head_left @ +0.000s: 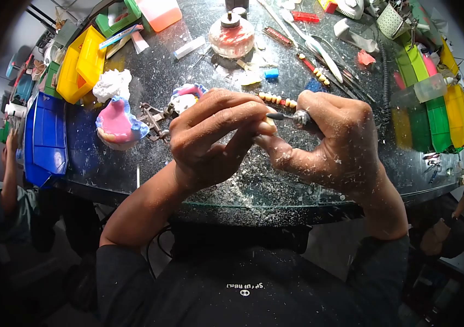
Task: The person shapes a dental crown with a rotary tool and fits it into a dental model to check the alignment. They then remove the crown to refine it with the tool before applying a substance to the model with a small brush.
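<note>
My left hand (pixel 210 136) is closed in a pinch on a small pale artificial tooth (pixel 270 121), mostly covered by the fingertips. Wrapped in my right hand (pixel 341 141) is a rotary handpiece (pixel 301 119), its dark bur pointing left and appearing to meet the tooth. White dust speckles both hands. Just beyond them lies a strip of artificial teeth (pixel 278 100). Left of my left hand, a dental cast with pink and blue wax (pixel 120 124) rests beside a metal articulator (pixel 155 121). A second waxed cast (pixel 189 95) is partly hidden behind that hand.
White shavings (pixel 253 188) cover the bench near its front edge. A glass spirit burner (pixel 232 38) stands at the back, with long tools (pixel 322 57) to its right. Yellow (pixel 82 65) and blue bins (pixel 45 139) line the left; green and yellow bins (pixel 455 114) line the right. Other people's arms show at both sides.
</note>
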{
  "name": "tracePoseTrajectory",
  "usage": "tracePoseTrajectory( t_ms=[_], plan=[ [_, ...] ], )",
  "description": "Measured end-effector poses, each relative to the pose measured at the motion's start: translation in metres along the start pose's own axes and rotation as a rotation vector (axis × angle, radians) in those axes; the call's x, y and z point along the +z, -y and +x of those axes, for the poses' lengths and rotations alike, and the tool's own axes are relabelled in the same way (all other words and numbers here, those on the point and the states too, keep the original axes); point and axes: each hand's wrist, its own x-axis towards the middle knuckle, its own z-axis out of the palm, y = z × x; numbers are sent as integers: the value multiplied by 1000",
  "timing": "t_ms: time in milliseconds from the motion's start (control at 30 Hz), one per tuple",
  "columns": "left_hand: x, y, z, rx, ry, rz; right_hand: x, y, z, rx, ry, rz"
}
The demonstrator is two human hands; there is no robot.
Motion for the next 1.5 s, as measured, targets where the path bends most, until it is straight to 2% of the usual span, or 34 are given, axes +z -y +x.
tracePoseTrajectory(
  t_ms=[67,667,867,1267,1500],
  plan=[
    [-1,3,0,46,12,29,0,1,1,25,23,-38],
    [-2,4,0,19,35,7,0,-1,1,-15,50,-68],
    [-1,4,1,50,47,29,2,-1,-1,-45,-2,-80],
    [-1,1,-2,-25,27,-19,0,0,1,-20,20,-86],
    [-2,3,0,29,51,13,1,0,-1,-34,29,-85]
  ],
)
